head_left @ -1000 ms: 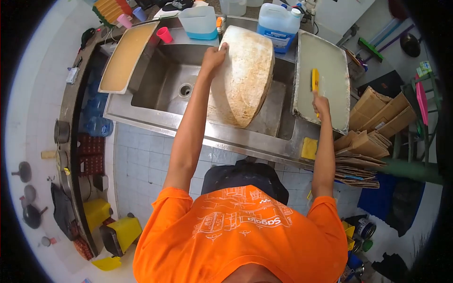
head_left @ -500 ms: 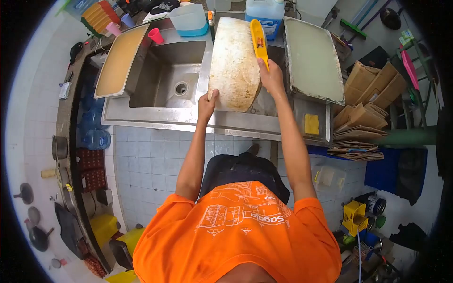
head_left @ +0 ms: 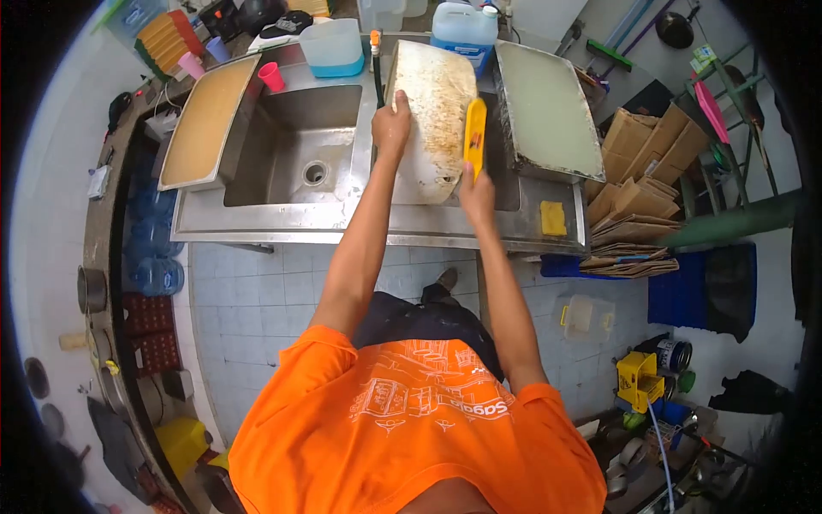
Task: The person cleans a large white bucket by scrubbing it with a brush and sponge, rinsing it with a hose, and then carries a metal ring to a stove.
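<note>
A large whitish cutting board [head_left: 428,103], stained brown over its middle and right side, stands tilted in the right-hand sink basin [head_left: 505,184]. My left hand [head_left: 391,128] is closed on the board's left edge, partway up. In my right hand [head_left: 477,195] is the handle of a yellow scrub brush [head_left: 474,133], its head pointing away from me. The brush overlaps the board's right edge, with its bristles hidden from this view.
Left of the board lies a steel sink basin [head_left: 295,150] with a drain. Full trays stand at either side, one orange-brown [head_left: 201,128], one pale green [head_left: 548,111]. Behind are a blue-liquid tub [head_left: 332,51], a jug [head_left: 464,32] and a pink cup [head_left: 271,77]. A yellow sponge [head_left: 553,218] sits front right.
My left hand has moved from the board's lower left corner up its left edge. The brush has come down toward me along the right edge, and the board has turned and tilted differently.
</note>
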